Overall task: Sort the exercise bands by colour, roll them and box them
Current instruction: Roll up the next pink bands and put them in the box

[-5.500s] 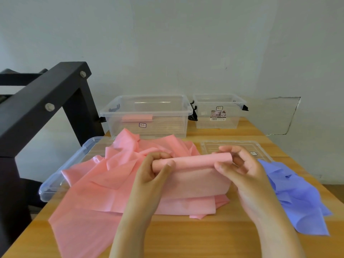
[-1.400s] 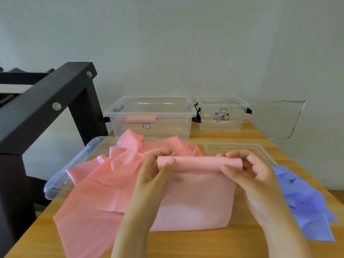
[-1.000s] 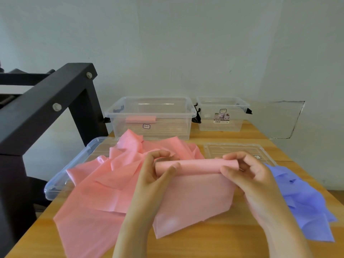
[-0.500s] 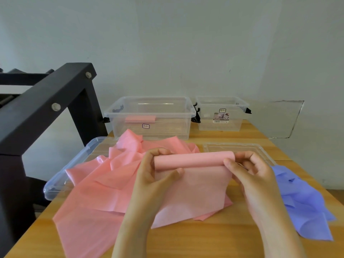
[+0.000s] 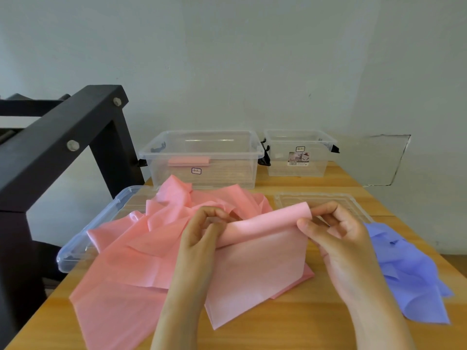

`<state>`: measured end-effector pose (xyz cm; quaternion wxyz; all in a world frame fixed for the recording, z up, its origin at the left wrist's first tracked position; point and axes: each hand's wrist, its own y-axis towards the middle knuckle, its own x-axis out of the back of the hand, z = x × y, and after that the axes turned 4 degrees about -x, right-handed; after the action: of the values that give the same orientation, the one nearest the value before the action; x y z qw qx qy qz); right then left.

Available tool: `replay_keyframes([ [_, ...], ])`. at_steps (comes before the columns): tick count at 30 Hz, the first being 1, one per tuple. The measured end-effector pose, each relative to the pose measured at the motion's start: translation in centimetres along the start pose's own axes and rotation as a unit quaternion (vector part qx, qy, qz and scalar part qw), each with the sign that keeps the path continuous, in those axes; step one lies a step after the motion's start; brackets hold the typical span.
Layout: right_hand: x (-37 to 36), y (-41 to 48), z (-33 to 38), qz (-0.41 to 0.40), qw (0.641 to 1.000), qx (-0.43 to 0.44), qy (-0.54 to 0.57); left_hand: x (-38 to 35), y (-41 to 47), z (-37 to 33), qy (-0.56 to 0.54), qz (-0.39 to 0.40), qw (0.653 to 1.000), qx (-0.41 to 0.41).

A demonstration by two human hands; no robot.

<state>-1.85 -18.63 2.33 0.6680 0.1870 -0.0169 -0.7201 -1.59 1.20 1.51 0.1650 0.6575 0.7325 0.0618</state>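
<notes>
Gripping the pink roll (image 5: 265, 222), left hand (image 5: 202, 231) and right hand (image 5: 338, 238) clamp its two ends

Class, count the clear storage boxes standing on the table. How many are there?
2. The larger box stands at the back and holds one rolled pink band. The smaller box stands right of it. None looks hidden.

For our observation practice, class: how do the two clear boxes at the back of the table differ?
The left box is larger and holds a pink band; the right box is smaller and shows no band. Only the right box carries a picture label. Both are clear, lidless, with black clips.
</notes>
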Motion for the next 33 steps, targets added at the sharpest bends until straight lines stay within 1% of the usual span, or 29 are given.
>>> replay_keyframes([
  [3,-0.1,0.1,-0.1,0.005,1.000,-0.001,0.007,0.1,0.2,0.1,-0.027,0.006,1.000,0.004],
  [7,-0.1,0.2,0.0,-0.005,1.000,0.009,0.026,0.2,0.2,0.2,0.004,0.006,1.000,0.018],
  [10,0.2,0.2,-0.1,-0.015,0.999,0.016,0.038,0.1,-0.2,-0.4,0.032,0.028,0.998,0.043],
  [14,0.5,0.1,0.1,-0.010,0.997,0.022,0.071,0.0,-0.6,-1.0,0.010,0.074,0.995,0.073],
  [20,0.4,0.1,0.3,-0.025,0.996,0.019,0.089,-0.2,-0.6,-1.3,0.014,0.098,0.992,0.076],
  [22,0.4,0.1,0.3,-0.026,0.995,0.024,0.094,-0.4,-0.7,-1.3,0.005,0.096,0.992,0.082],
  [24,0.5,0.2,0.2,-0.021,0.995,0.028,0.094,-0.4,-0.6,-1.2,0.009,0.098,0.993,0.068],
  [26,0.7,0.2,0.1,-0.017,0.996,0.029,0.078,-0.2,-0.5,-1.1,0.017,0.100,0.994,0.043],
  [29,0.9,0.3,0.0,-0.028,0.998,0.023,0.042,0.0,-0.4,-1.0,0.005,0.086,0.996,0.039],
  [31,0.9,0.3,0.0,-0.025,0.999,0.020,0.025,0.0,-0.4,-0.9,-0.014,0.067,0.997,0.040],
  [33,0.7,0.2,0.1,-0.017,1.000,0.015,0.020,-0.1,-0.3,-0.7,-0.044,0.024,0.998,0.045],
])
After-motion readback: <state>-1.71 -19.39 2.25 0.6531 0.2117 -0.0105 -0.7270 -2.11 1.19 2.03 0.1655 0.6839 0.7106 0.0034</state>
